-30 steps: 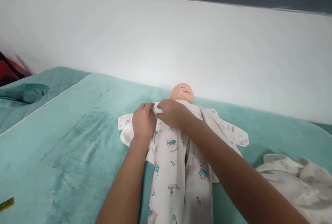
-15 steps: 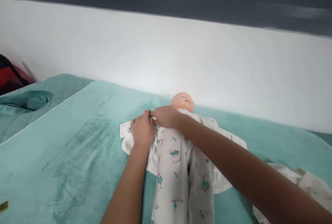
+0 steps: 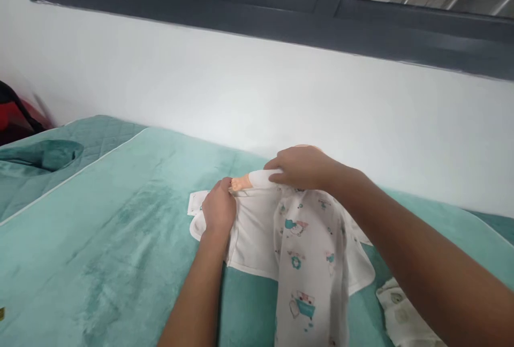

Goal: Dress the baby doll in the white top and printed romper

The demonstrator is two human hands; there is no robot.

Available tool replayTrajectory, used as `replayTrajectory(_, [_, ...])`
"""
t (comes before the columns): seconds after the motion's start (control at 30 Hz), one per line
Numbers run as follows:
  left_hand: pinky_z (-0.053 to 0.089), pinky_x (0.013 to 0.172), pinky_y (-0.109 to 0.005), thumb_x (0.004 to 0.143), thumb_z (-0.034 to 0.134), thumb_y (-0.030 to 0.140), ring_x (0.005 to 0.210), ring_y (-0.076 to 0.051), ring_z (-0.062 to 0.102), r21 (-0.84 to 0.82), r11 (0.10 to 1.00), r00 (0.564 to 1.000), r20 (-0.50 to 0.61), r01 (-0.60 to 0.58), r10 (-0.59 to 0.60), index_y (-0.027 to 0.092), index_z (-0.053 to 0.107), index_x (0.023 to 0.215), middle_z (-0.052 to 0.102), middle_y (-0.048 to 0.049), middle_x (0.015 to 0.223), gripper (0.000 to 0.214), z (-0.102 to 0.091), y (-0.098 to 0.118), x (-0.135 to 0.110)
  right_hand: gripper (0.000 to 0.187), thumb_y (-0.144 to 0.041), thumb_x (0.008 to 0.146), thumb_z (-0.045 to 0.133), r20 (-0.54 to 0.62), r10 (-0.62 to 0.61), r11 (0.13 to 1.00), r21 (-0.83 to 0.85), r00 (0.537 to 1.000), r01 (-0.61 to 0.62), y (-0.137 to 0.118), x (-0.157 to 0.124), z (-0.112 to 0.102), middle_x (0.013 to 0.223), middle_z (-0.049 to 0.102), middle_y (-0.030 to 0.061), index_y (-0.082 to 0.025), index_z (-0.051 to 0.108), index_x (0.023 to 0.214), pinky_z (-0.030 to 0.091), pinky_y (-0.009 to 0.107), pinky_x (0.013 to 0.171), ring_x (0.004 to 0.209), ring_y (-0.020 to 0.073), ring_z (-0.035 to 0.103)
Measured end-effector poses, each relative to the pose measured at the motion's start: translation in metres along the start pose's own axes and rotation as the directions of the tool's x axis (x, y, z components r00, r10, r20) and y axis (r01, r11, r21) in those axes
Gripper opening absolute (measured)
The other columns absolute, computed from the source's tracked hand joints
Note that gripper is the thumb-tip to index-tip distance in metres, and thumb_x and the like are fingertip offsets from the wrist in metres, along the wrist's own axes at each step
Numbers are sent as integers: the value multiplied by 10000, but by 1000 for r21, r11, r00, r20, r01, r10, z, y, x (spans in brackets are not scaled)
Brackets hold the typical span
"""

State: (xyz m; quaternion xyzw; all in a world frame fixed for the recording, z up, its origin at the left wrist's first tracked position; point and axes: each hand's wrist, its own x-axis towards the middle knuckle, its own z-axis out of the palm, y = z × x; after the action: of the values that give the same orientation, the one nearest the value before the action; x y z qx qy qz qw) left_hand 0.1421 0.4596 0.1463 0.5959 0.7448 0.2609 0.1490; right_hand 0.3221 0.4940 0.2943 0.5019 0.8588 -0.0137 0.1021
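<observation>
Head view: One doll lies on its back on the green bed by the wall, over a spread white cloth. One white sleeve contains the doll's arm, with the doll's hand emerging from its end.

Hands in view: two. The right hand has its fingers closed on the white sleeve. The left hand has its fingers curled against the doll's hand; whether they grip it or cloth edge, cannot tell.

Also counted: one printed cloth hanging toward the camera, one printed cuff beyond the left hand, one loose cloth at lower right, one red and black item at the left edge.

Against the frame half a second ago: the right hand, then touching the left, has shifted right; the printed cloth has moved right likewise, exposing the sleeved arm; the doll's head, then visible, is now mostly hidden; the left hand remains nearly in place.
</observation>
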Motion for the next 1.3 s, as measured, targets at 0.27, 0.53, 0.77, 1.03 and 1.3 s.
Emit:
replayTrajectory(0.27, [276, 1114, -505, 796, 398, 41, 1202, -277, 513, 121, 934, 932, -102, -335, 347, 247, 525, 1304, 628, -58, 1216, 563, 0, 7, -5, 302, -369, 923, 448, -12, -103, 992, 71, 995, 103, -33, 18, 30, 982, 657, 32, -324, 663, 1131, 373, 292, 686, 839, 192, 597])
replayTrajectory(0.53, [315, 1059, -499, 783, 404, 68, 1062, -288, 573, 237, 964, 986, -82, -122, 145, 212, 644, 1007, 665, -61, 1041, 358, -8, -7, 1, 306, -303, 922, 457, -261, 72, 874, 482, 963, 65, -22, 6, 82, 1196, 669, 4, -282, 665, 1145, 432, 347, 918, 1114, 211, 585])
replayTrajectory(0.77, [321, 1069, -507, 783, 407, 72, 1086, -297, 562, 278, 955, 991, -52, -108, 127, 197, 631, 1097, 654, -80, 1085, 406, -7, -3, 0, 364, -349, 918, 425, -379, 621, 614, 780, 686, -125, 21, -64, 152, 1235, 653, 31, -256, 651, 1188, 443, 389, 978, 1141, 223, 582])
replayTrajectory(1.03, [209, 1089, -707, 790, 406, 73, 1240, -346, 472, 346, 932, 983, -99, -110, 153, 193, 584, 1174, 601, -127, 1241, 441, -2, 0, -5, 405, -168, 822, 412, -373, 770, 618, 638, 518, -460, 52, -67, 176, 1196, 671, 23, -247, 685, 1110, 448, 386, 894, 1056, 246, 608])
replayTrajectory(1.3, [187, 1167, -636, 721, 378, -29, 1363, -266, 405, 136, 885, 872, -155, -446, 464, 221, 575, 1207, 566, -70, 1344, 581, -22, 45, -33, 451, -166, 820, 403, -322, 806, 560, 686, 497, -464, 49, -66, 171, 1181, 670, 63, -205, 635, 1204, 433, 382, 895, 1063, 256, 598])
